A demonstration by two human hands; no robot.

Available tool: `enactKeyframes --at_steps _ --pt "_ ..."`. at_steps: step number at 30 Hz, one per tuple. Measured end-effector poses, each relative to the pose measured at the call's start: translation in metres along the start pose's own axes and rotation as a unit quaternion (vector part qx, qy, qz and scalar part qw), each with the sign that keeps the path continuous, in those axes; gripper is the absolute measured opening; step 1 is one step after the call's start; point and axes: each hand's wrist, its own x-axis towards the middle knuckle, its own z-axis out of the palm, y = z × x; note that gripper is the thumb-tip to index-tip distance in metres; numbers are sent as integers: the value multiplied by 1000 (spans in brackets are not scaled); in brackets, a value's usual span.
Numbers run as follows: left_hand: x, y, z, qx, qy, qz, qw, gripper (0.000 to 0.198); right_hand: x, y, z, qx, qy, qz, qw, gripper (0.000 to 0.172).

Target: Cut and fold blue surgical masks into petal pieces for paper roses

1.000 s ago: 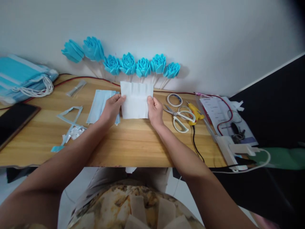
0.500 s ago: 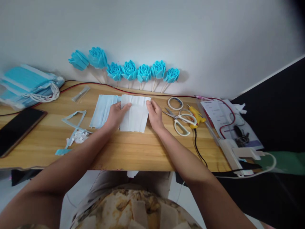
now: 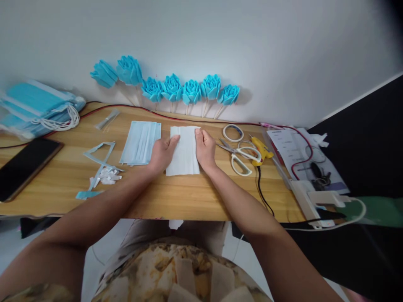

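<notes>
A white pleated face-mask sheet [image 3: 183, 152] is held between my two hands, just over the wooden table. My left hand [image 3: 163, 152] is closed on its left edge, thumb on top and fingers hidden beneath. On the opposite edge, my right hand [image 3: 205, 149] grips near the upper corner with the thumb on top. Pale blue mask sheets [image 3: 141, 143] lie left of my left hand, a gap apart from the white one. White-handled scissors [image 3: 239, 156] rest to the right of my right hand, their blades slightly parted.
Several blue flowers [image 3: 191, 91] on sticks lean along the wall. Bagged masks [image 3: 39, 105], a phone [image 3: 28, 165] and cut scraps [image 3: 107, 175] occupy the left. A tape roll [image 3: 233, 133], yellow glue gun [image 3: 260, 150], papers [image 3: 304, 155] and power strip [image 3: 307, 205] are on the right.
My left hand and the left edge of the white sheet have moved right, uncovering more of the blue sheets. The white sheet looks narrower. My right hand keeps its grip.
</notes>
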Motion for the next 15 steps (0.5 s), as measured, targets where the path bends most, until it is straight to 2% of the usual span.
enactKeyframes --at_steps 6,11,15 --pt "6 3 -7 -18 77 49 996 45 1 -1 2 -13 18 -18 1000 56" --pt "6 -1 -2 -67 35 19 997 41 4 0 0 -22 31 -21 999 58" --pt "7 -4 -2 -82 54 15 995 41 6 1 0 -21 38 -22 999 59"
